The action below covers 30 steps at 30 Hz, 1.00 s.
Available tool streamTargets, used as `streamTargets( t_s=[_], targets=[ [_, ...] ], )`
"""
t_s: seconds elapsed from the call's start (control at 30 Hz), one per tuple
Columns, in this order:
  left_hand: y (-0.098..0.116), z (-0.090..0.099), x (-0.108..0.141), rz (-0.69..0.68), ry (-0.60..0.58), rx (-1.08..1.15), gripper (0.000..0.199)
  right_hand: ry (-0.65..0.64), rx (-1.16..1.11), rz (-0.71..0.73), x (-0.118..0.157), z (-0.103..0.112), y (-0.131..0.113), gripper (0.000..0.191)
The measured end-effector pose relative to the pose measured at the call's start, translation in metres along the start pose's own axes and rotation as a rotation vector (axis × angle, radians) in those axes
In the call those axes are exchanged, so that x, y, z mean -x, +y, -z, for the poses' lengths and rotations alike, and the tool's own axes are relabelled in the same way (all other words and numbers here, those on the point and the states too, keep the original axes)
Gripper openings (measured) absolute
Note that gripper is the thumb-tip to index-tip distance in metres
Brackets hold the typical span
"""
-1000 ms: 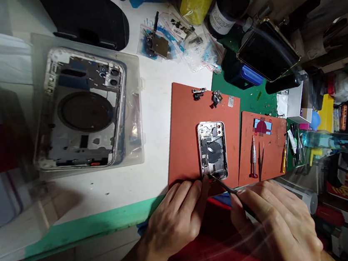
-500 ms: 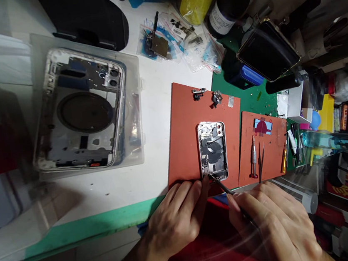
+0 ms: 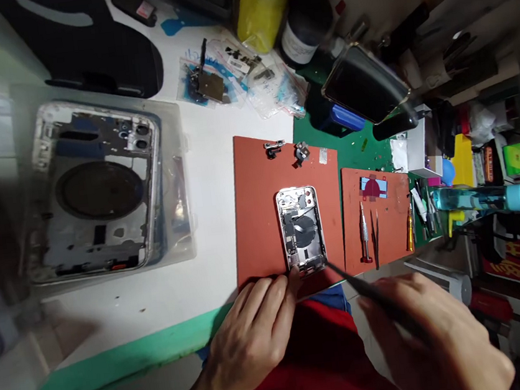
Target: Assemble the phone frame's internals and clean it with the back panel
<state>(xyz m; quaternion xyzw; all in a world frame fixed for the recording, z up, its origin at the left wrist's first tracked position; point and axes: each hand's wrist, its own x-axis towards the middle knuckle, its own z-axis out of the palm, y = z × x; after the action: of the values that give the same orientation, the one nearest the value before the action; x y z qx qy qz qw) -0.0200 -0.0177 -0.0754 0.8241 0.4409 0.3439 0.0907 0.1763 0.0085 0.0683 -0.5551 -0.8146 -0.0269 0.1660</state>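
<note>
An opened phone housing (image 3: pixel 302 231), silver-rimmed with its inner parts showing, lies on a red-brown mat (image 3: pixel 254 189). My left hand (image 3: pixel 256 330) rests at the mat's near edge. Its fingers are bent together, and the fingertips hold the housing's lower left corner. In my right hand (image 3: pixel 434 325), blurred by motion, is a pair of dark tweezers (image 3: pixel 359 285). Their thin tip points at the housing's lower right corner; whether it touches cannot be made out. Small metal phone parts (image 3: pixel 301 153) lie on the mat beyond the housing.
Right of the mat, a second mat (image 3: pixel 395 223) bears a screwdriver (image 3: pixel 364 233), other tweezers (image 3: pixel 376 238) and a gold driver (image 3: pixel 409 228). A larger-looking phone frame (image 3: pixel 99 188) sits on a clear plastic box at left. Bagged parts (image 3: pixel 210 85) and a standing phone (image 3: pixel 367 82) are farther back.
The tweezers' tip has moved from the housing's bottom middle to its lower right corner, as my right hand shifted right. My left hand stays at the corner. The whole view has shifted slightly.
</note>
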Motion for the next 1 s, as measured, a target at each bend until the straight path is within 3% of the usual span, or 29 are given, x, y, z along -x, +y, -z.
streamTargets(
  t_s=[0.07, 0.17, 0.3, 0.4, 0.57, 0.67, 0.77, 0.9, 1.0],
  targets=[
    [-0.001, -0.001, 0.002, -0.023, -0.005, -0.027, 0.033, 0.172, 0.033, -0.115, 0.013, -0.009, 0.013, 0.026],
    [-0.002, -0.004, 0.004, -0.035, -0.026, -0.024, 0.043, 0.299, 0.1, -0.225, 0.025, -0.042, 0.036, 0.021],
    [0.0, -0.005, 0.004, 0.015, -0.003, 0.055, 0.05, 0.309, 0.211, -0.216, 0.023, -0.097, 0.053, 0.01],
    [0.005, 0.004, 0.002, 0.125, 0.062, 0.166, 0.048, 0.256, 0.245, -0.213, 0.017, -0.119, 0.058, 0.01],
    [0.013, 0.024, 0.006, 0.548, 0.053, 0.438, 0.036, 0.226, 0.165, -0.204, 0.023, -0.106, 0.042, 0.006],
    [0.014, 0.027, 0.008, 0.825, 0.047, 0.645, 0.033, 0.139, -0.021, -0.194, 0.039, -0.096, 0.012, 0.042],
    [0.012, 0.027, 0.004, 1.008, 0.066, 0.821, 0.034, 0.01, -0.084, -0.204, 0.052, -0.102, -0.016, 0.076],
    [0.012, 0.025, -0.006, 1.153, 0.056, 1.016, 0.044, 0.07, -0.137, -0.261, 0.055, -0.113, -0.022, 0.066],
    [0.014, 0.02, -0.012, 1.172, 0.037, 1.222, 0.054, 0.086, -0.451, -0.49, 0.053, -0.107, -0.016, 0.057]
  ],
)
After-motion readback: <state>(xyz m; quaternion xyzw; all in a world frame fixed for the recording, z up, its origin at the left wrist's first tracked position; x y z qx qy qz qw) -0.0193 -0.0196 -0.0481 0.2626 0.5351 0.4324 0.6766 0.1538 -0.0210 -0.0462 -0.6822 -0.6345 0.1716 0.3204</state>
